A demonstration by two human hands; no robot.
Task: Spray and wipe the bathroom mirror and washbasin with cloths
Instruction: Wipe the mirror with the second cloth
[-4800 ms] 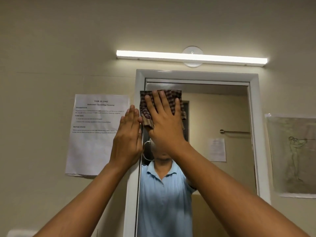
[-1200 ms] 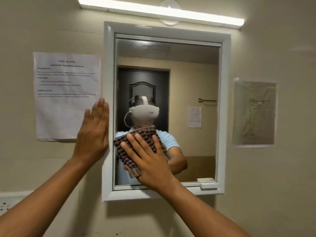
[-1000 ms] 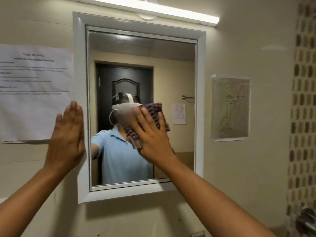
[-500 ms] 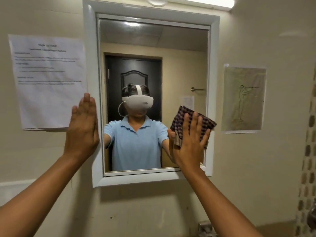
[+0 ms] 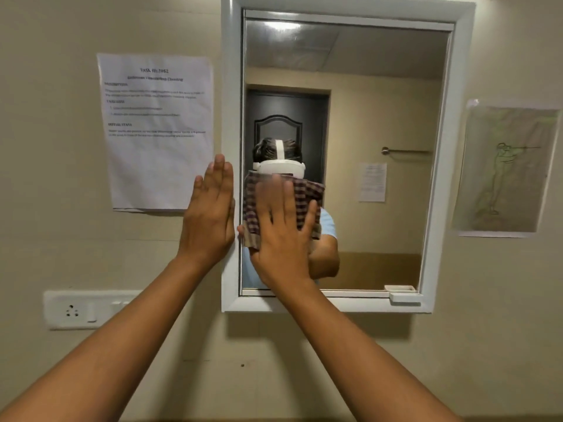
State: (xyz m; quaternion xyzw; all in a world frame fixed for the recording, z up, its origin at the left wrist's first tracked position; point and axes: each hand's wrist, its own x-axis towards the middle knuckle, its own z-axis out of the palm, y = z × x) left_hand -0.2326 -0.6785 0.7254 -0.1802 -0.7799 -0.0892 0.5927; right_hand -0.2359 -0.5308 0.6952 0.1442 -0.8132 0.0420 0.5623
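Observation:
A white-framed mirror (image 5: pixel 380 117) hangs on the beige wall. My right hand (image 5: pixel 281 233) presses a dark checked cloth (image 5: pixel 307 193) flat against the lower left part of the glass, fingers spread and blurred by motion. My left hand (image 5: pixel 210 217) lies flat with fingers together on the wall and the mirror's left frame edge, holding nothing. The glass reflects a person in a blue shirt with a white headset. The washbasin and any spray bottle are out of view.
A printed sheet (image 5: pixel 157 129) is taped to the wall left of the mirror, a drawing (image 5: pixel 505 172) to its right. A white socket and switch plate (image 5: pixel 88 309) sits low on the left. A small white ledge (image 5: pixel 405 296) juts from the frame's lower right corner.
My right hand has swept the cloth from the mirror's lower right edge back to its lower left side. My left hand has stayed flat at the frame's left edge.

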